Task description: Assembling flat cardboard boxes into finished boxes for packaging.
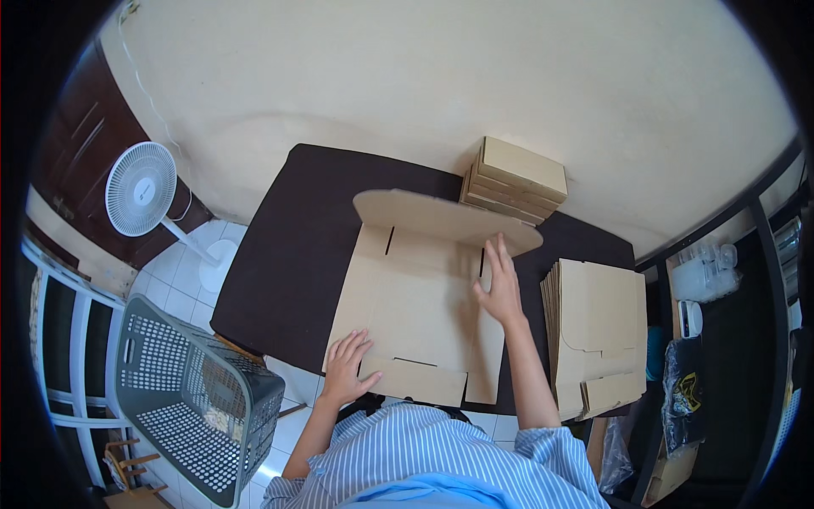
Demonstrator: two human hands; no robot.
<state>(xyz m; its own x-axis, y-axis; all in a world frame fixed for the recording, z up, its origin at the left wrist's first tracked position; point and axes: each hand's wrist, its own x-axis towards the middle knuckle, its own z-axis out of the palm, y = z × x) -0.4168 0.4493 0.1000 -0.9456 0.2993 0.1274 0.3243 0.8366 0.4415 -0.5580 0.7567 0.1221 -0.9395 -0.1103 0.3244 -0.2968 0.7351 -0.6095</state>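
1. We see a cardboard sheet [415,297], smooth and plain tan, in the middle of the frame on the dark, matte counter [280,229].
2. Its long flap [432,214] stands raised at the far side, rounded at both ends; narrow dark slots cut the flat panel.
3. Our left hand [346,370] lies with fingers spread on the sheet's lower-left part.
4. Our right hand [502,287] is extended, thumb apart, fingers against the flap's right end.
5. We have flat, creased boards [604,310] stacked at right, and closed oblong boxes [521,174] piled at upper centre.
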